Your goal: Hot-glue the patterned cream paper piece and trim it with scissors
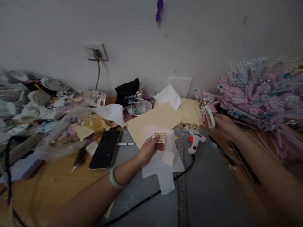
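My left hand [151, 148] is closed on a small cream piece with a grid of dark and gold marks [162, 136], pinched near its edge above white paper [153, 168]. A small off-white square [168, 158] lies on that paper, just below the fingers. Farther right, my right hand [221, 124] is closed at the pale handles of a pair of scissors [209, 116], their blades pointing up and away. Its fingertips are partly hidden behind the handles. Between the hands, a white hot glue gun [196, 143] with a lit red light rests on the grey cutting mat [208, 189].
A metal ruler [181, 192] and the glue gun's black cord [142, 201] cross the mat. Left are a phone [104, 149], a knife [79, 159] and a plastic bag [54, 140]. Tan card [163, 118] lies behind; pink decorations [255, 94] pile up at right.
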Demonstrator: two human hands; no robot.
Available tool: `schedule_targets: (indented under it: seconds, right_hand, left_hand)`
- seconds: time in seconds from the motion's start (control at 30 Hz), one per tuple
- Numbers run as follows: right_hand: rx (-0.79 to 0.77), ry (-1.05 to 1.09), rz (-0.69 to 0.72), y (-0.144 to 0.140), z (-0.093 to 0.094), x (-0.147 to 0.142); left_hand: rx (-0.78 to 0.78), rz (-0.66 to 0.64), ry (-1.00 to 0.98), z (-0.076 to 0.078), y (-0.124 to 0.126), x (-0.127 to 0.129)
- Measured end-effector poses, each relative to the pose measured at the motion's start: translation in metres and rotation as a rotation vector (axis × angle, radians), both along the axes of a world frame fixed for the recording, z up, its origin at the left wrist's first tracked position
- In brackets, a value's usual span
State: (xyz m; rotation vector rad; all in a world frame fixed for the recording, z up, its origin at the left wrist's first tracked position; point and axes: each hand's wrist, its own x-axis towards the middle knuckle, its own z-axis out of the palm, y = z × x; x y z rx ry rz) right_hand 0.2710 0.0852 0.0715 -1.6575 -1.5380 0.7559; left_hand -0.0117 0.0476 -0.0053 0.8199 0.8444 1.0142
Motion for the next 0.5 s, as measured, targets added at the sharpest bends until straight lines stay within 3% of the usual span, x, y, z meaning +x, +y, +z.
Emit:
schedule_targets:
  seconds: [0.03, 0.1, 0.17, 0.3, 0.5]
  right_hand:
    - [-0.024, 0.081, 0.041, -0.011, -0.003, -0.014]
    - [-0.153, 0.515, 0.203, -0.035, -0.012, -0.044]
    - [-0.313, 0.794, 0.340, -0.056, -0.021, -0.071]
    - [-0.473, 0.952, 0.518, -0.083, -0.040, -0.102]
    - [-0.680, 1.130, 0.646, -0.087, -0.065, -0.100]
  left_hand:
    - [0.008, 0.000, 0.017, -0.001, 0.000, 0.001]
    - [0.026, -0.006, 0.041, -0.001, -0.001, 0.002]
    - [0.042, -0.013, 0.061, -0.001, -0.002, 0.003]
    - [0.064, -0.008, 0.080, 0.001, -0.004, 0.004]
    - [0.030, 0.006, 0.076, 0.003, -0.003, 0.002]
